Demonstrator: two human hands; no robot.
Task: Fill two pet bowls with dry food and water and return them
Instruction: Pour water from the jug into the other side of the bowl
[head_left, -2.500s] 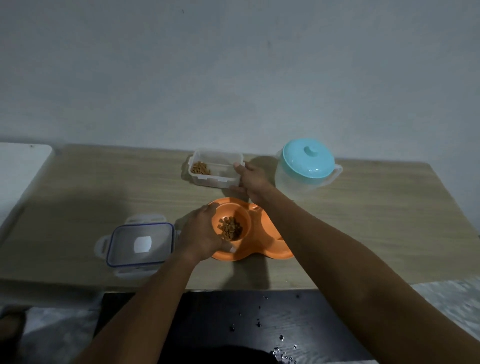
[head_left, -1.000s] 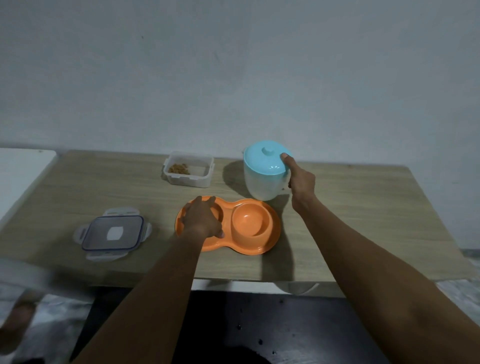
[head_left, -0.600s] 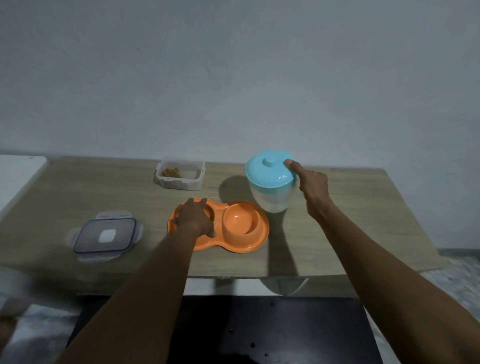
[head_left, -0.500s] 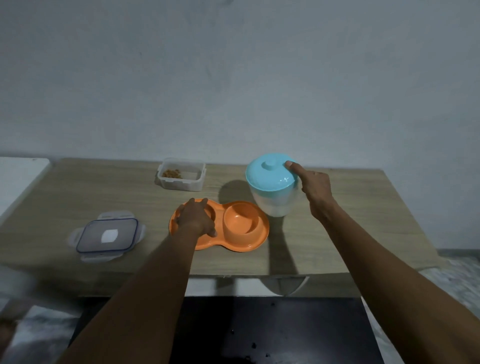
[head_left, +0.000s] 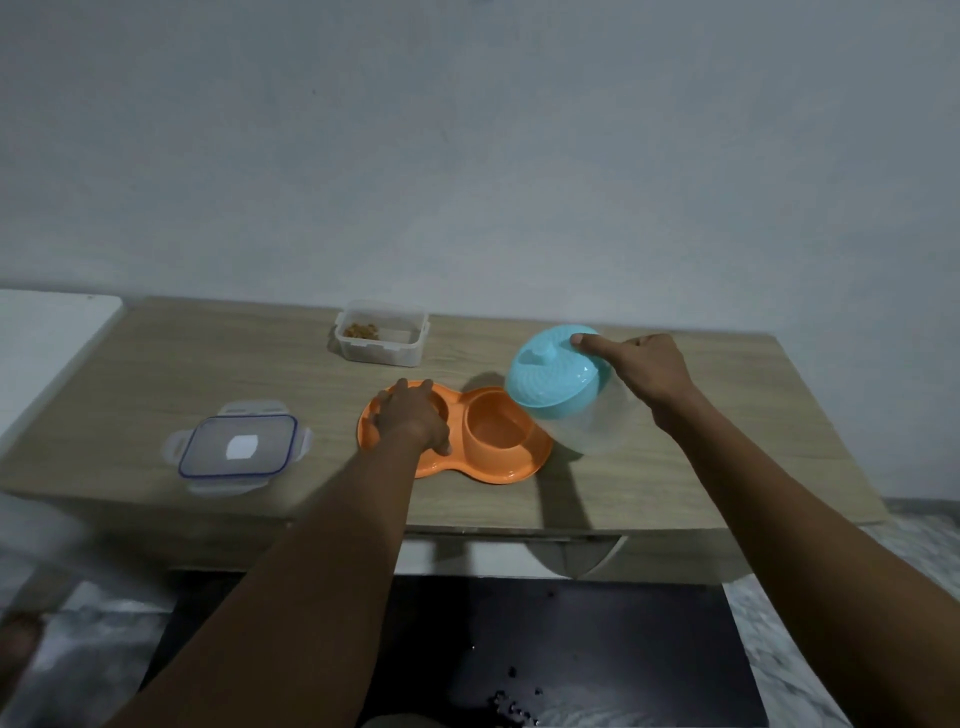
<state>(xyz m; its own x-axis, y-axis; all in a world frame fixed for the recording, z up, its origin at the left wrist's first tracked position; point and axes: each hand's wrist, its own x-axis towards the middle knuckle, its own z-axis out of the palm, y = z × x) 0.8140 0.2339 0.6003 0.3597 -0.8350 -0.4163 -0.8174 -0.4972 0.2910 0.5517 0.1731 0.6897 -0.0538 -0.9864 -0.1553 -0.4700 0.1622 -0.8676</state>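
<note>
The right hand (head_left: 641, 371) is closed around a see-through plastic jug with a round light-blue lid (head_left: 563, 387). One finger lies flat on top of the lid. The jug is up off the table and tipped over to the left. Its lid end hangs just over the right cup of the orange plastic double pet bowl (head_left: 457, 436). I cannot see any water coming out.

The left hand (head_left: 410, 415) lies on the left cup of the orange bowl with its fingers curled down over the rim. It covers that cup, so I cannot see what is inside. The right cup is smooth and shiny inside.

The bowl sits near the middle of the light wooden table (head_left: 701, 467), close to the front edge. Behind it, near the wall, is a small clear plastic box (head_left: 382, 338) with some brown dry food (head_left: 361, 330) in one corner. The box is well apart from the bowl. To the left of the bowl lies a flat clear box lid with a blue rim and side clips (head_left: 239, 447). It is close to the front edge too.

The right side of the table is bare wood, with lots of room. The table looks flat with faint wood lines. The wall (head_left: 467, 156) behind is plain and grey. Below the table is a dark floor mat (head_left: 571, 649) with small bits on it.
</note>
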